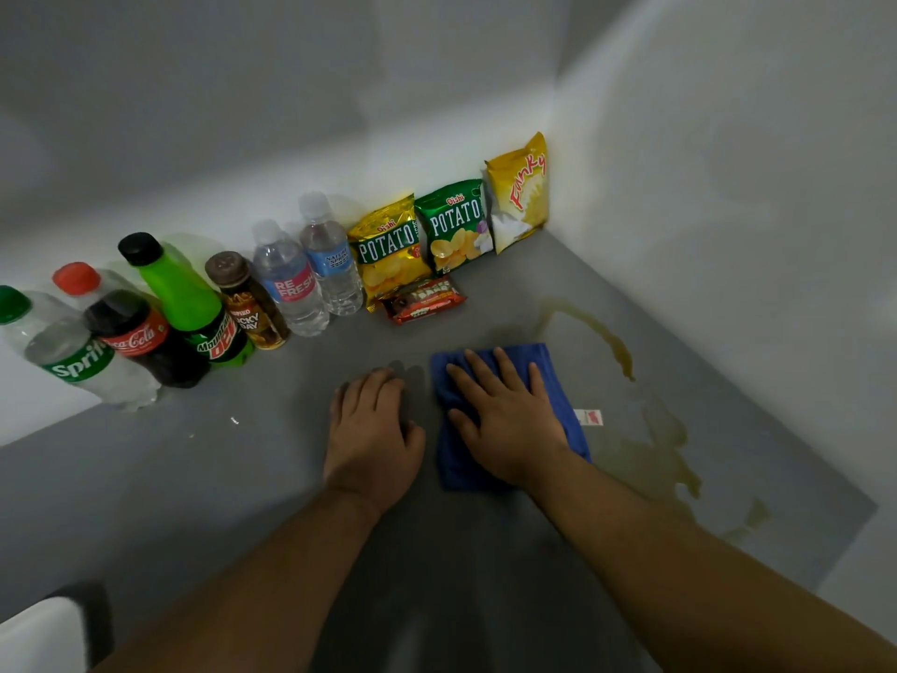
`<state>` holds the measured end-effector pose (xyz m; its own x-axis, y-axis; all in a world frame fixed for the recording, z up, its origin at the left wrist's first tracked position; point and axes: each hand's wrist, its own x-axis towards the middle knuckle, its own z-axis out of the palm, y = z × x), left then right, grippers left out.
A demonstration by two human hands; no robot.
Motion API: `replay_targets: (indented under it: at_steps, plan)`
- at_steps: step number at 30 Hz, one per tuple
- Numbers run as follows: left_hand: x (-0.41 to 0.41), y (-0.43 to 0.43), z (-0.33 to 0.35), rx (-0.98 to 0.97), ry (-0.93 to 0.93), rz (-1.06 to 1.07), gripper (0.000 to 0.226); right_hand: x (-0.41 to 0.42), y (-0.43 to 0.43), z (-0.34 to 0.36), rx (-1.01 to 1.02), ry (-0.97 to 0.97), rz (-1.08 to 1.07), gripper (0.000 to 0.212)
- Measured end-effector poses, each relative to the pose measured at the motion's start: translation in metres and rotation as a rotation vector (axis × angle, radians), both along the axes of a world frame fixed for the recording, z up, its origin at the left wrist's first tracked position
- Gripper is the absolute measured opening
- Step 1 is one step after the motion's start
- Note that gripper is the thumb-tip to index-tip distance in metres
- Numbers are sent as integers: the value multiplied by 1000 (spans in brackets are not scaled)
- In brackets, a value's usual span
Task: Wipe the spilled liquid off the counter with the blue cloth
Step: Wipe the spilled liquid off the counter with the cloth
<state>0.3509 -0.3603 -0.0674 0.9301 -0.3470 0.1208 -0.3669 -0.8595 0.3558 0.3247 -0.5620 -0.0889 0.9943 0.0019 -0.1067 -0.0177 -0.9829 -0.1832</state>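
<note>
A folded blue cloth (548, 376) lies flat on the grey counter (242, 478), a white tag sticking out at its right edge. My right hand (505, 420) presses down on the cloth with fingers spread flat. My left hand (373, 429) rests palm down on the bare counter just left of the cloth, fingers slightly curled, holding nothing. Yellowish-brown spilled liquid (665, 459) spreads to the right of the cloth, with a thin curved streak (606, 337) behind it and small patches trailing toward the counter's right edge.
Several drink bottles (194, 313) stand in a row along the back wall at left. Three snack bags (451, 225) lean in the corner, a red wrapped bar (422, 301) lying in front of them. White walls close off the back and right.
</note>
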Motion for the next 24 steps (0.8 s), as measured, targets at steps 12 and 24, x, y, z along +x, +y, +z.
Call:
replay_targets:
  at_steps: [12, 24]
  plan:
    - [0, -5, -3, 48, -3, 11, 54, 9, -20, 1, -24, 5, -236, 77]
    - [0, -3, -3, 79, 5, 13, 55, 60, -59, 5, -23, -32, -237, 67]
